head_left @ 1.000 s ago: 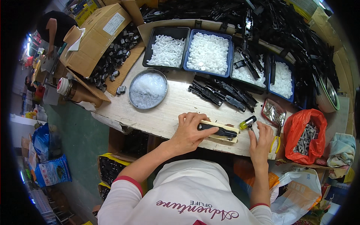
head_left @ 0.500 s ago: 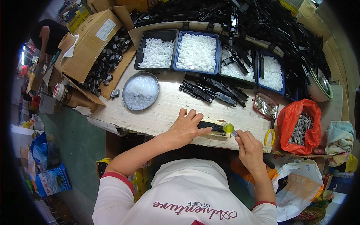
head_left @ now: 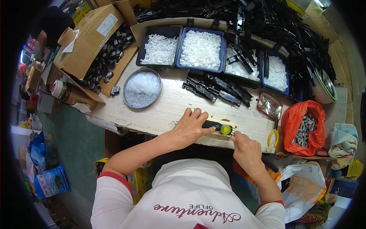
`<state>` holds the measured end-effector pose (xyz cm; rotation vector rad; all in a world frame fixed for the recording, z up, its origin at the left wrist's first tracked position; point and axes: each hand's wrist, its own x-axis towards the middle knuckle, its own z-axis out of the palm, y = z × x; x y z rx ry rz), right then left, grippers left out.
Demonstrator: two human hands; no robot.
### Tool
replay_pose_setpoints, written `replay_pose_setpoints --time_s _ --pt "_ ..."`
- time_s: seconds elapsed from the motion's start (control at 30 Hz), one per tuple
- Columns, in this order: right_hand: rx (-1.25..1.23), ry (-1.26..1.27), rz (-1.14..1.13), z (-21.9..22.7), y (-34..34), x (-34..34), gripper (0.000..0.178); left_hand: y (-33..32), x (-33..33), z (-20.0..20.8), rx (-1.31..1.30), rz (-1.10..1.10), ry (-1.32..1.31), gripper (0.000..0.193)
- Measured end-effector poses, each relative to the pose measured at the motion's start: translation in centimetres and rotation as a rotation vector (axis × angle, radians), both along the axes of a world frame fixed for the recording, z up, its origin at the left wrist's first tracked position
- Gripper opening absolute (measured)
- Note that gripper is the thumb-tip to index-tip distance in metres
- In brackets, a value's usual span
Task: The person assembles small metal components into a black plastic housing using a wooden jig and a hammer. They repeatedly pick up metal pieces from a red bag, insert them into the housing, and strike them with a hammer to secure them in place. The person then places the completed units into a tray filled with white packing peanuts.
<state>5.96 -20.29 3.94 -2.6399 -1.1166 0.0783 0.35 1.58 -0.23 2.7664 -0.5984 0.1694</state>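
Note:
Near the front edge of the table, my left hand [head_left: 191, 129] presses and grips a long black part [head_left: 209, 124]. That part lies on a pale wooden strip or fixture [head_left: 230, 124]. In my right hand [head_left: 248, 152] is a small mallet with a round yellow-green head [head_left: 225, 129], its fingers wrapped round the handle. The mallet head is over the right end of the black part, just past my left fingertips. Whether it touches the part I cannot tell. Several black slide-like assemblies [head_left: 219, 91] lie in a pile beyond my hands.
Trays of white plastic pieces [head_left: 201, 52] line the back, below a heap of black parts [head_left: 278, 26]. A round metal dish [head_left: 142, 88] and a carton [head_left: 91, 42] stand left. Yellow-handled pliers [head_left: 273, 137] and a red bag of grey pieces [head_left: 304, 128] are right.
My right hand has moved left with the mallet, bringing its head closer to my left fingertips. My left hand stays on the black part. The view has shifted slightly.

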Motion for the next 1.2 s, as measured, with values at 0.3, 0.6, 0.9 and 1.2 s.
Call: replay_pose_setpoints --time_s 0.3,0.6,0.9,1.2 --pt "0.358 -0.060 0.047 1.2 1.7 0.5 0.011 -0.1 -0.1 -1.0 -0.346 0.218 -0.007 0.062" --pt "0.246 -0.003 0.067 0.9 5.2 1.5 0.015 -0.8 -1.4 -2.5 -0.573 0.368 -0.070 0.074" --pt "0.049 0.009 0.164 -0.4 7.4 1.4 0.020 -0.5 -3.6 -2.4 -0.522 0.555 -0.155 0.076" --pt "0.216 -0.128 -0.082 -1.5 1.2 1.8 0.014 -1.7 -2.2 -1.7 -0.438 0.386 -0.107 0.072"
